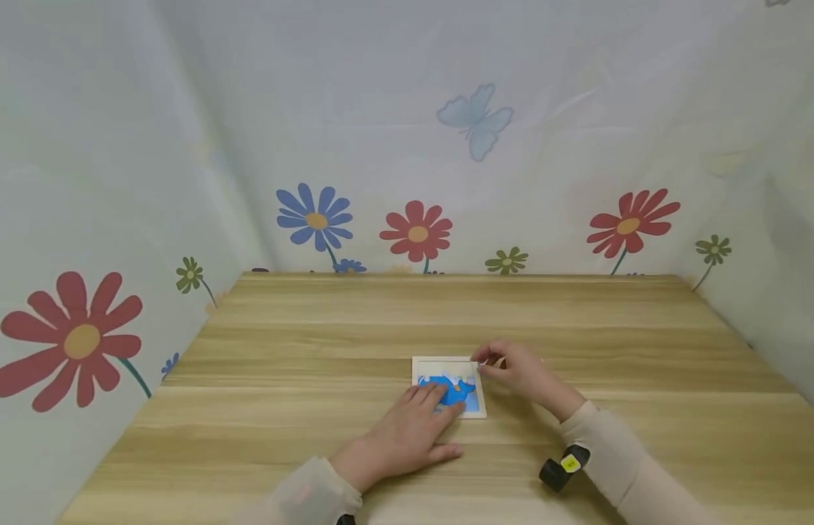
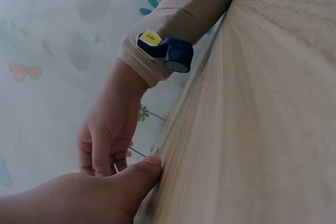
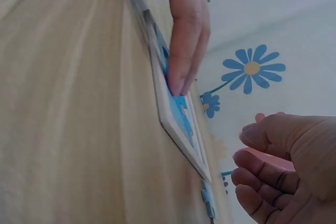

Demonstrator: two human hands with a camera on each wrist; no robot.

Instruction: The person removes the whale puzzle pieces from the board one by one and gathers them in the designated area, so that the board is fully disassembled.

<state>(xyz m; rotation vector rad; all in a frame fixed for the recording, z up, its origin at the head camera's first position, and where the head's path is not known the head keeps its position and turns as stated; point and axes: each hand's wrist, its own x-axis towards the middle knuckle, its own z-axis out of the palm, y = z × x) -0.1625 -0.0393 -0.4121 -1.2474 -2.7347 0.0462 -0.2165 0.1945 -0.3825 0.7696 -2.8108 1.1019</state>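
Observation:
A small square picture puzzle with a light wooden rim and a blue whale-like figure lies on the table. My left hand rests on its lower left part, fingers straight; in the right wrist view those fingers touch the picture. At the top right corner of the puzzle is my right hand, its fingers loosely bent. Seen from the right wrist, the right hand shows nothing between thumb and fingers. A small blue puzzle piece lies on the table just beyond the rim.
The wooden tabletop extends around the puzzle on every side. A white cloth printed with flowers and a butterfly hangs behind and at both sides. On the right sleeve sits a black wrist device with a yellow label.

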